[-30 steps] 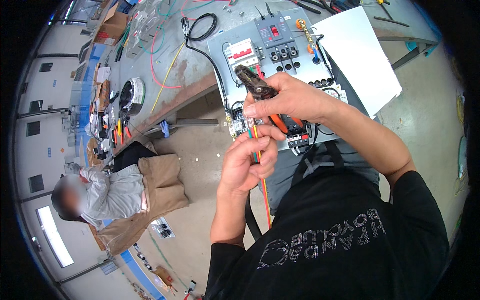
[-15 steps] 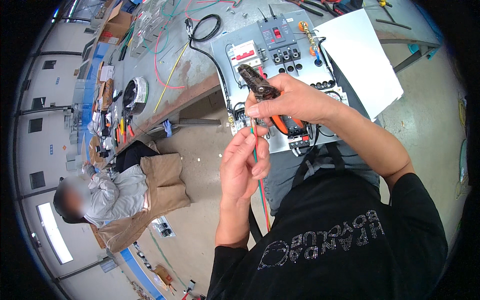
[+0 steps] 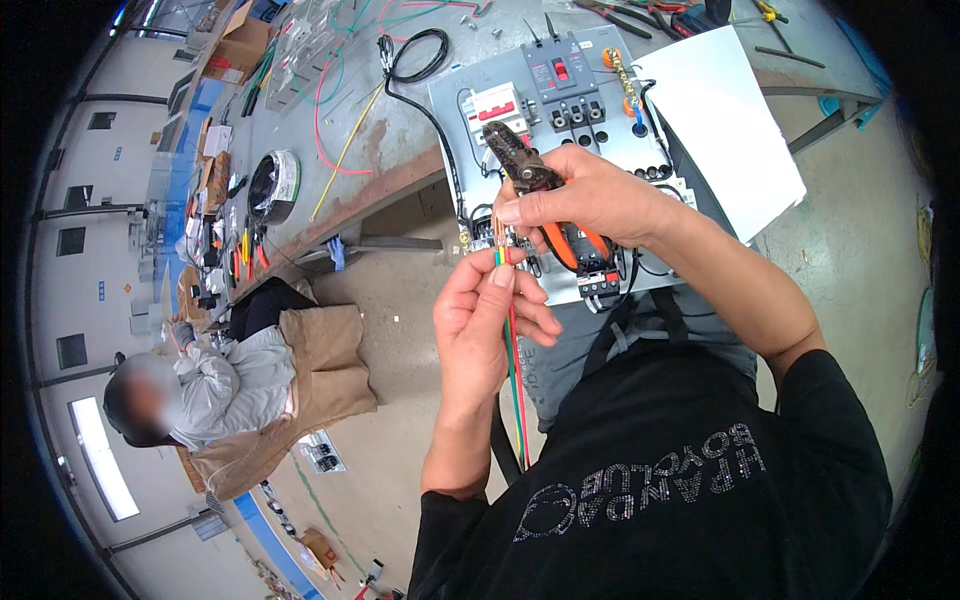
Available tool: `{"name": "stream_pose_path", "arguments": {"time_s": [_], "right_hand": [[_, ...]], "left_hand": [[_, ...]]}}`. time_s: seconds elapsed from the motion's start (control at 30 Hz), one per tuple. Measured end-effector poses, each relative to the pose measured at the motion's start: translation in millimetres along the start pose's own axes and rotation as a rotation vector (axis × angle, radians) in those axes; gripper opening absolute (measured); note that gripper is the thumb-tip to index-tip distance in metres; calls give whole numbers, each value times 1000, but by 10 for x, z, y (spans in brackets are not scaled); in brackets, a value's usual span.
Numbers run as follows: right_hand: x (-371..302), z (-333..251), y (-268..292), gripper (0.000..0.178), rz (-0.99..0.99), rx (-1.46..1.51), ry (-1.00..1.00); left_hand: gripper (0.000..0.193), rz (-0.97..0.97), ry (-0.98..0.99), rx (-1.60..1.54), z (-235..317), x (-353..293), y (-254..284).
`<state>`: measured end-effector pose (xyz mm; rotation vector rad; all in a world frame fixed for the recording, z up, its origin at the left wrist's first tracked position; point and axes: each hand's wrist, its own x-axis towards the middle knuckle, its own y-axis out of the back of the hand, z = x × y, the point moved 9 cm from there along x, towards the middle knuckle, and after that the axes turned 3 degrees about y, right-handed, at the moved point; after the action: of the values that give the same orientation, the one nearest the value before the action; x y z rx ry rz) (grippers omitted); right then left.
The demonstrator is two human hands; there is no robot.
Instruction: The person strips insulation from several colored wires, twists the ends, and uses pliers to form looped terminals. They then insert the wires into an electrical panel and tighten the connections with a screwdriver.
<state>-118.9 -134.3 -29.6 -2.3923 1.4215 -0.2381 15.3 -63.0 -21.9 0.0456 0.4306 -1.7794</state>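
Note:
My left hand (image 3: 478, 318) pinches a bundle of green, yellow and red wires (image 3: 516, 390) between thumb and forefinger. Bared copper ends (image 3: 502, 230) stick up from the bundle. Wrapped in my right hand (image 3: 605, 200) is a wire stripper (image 3: 527, 165) with orange handles and dark jaws pointing up and left. That hand's thumb and forefinger are at the copper ends. Beneath both hands lies a grey mounting panel (image 3: 450, 100). It carries a large grey circuit breaker (image 3: 562, 75), a small white breaker with red levers (image 3: 495, 106) and a black relay block (image 3: 600, 284).
White paper (image 3: 725, 120) overlaps the panel's right side. Black cable (image 3: 425, 100) and loose coloured wires lie on the metal bench (image 3: 405, 125), with pliers (image 3: 612, 14) at its far edge. A cable roll (image 3: 272, 188) sits at left. Another person (image 3: 235, 385) sits lower left.
My left hand has shifted slightly left, its lower fingers spreading more. The copper ends show more above the bundle. My right hand keeps the wire stripper in nearly the same place.

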Motion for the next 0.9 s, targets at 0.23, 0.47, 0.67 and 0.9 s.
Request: {"name": "stream_pose_path", "arguments": {"time_s": [0.23,0.47,0.67,0.9], "right_hand": [[30,2,26,27,24,50,-4],[54,36,-26,23,-18,139,-41],[60,73,-69,25,-73,75,-127],[73,35,-87,28,-75,148,-116]], "left_hand": [[26,-21,18,10,-5,-1,-12],[25,-47,7,-23,10,-16,-44],[26,-20,6,-9,11,-42,-32],[25,39,-82,66,105,7,99]]}}
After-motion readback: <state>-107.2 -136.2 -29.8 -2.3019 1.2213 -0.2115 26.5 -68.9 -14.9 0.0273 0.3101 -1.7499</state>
